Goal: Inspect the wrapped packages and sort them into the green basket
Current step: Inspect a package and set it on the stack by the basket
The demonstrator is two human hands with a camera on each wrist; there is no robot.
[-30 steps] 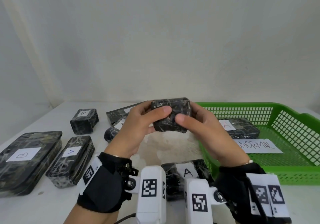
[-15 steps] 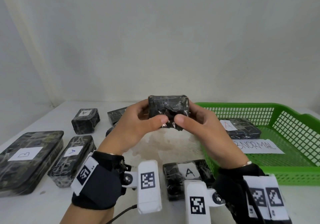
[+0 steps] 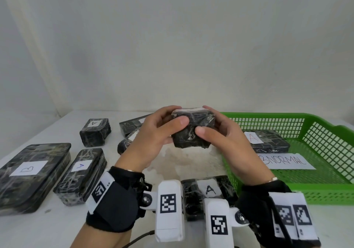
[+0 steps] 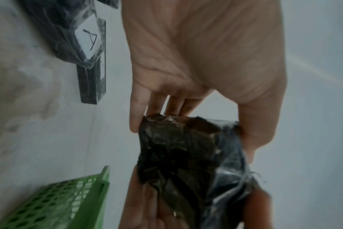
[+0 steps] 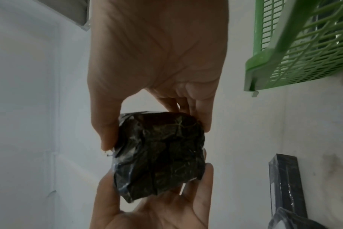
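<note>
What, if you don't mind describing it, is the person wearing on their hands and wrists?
The left hand and right hand are bare. Each wrist has a black wrap with white tags printed with black square code patterns. A white box-shaped camera unit, also code-marked, is bolted to each wrap. A dark cable trails from the left unit.

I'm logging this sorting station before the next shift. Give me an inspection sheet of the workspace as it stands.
Surface: white table, stained patch near the middle.
Job's things: small black wrapped package held up above the table; green basket holds one package labelled A and an ABNORMAL sheet; more wrapped packages on the table, several labelled A, a large one labelled B.
Clutter: nothing seen.
Grippers: left hand and right hand both grip the small package.
Cables: dark cable below the left wrist.
Surroundings: plain pale wall.
</note>
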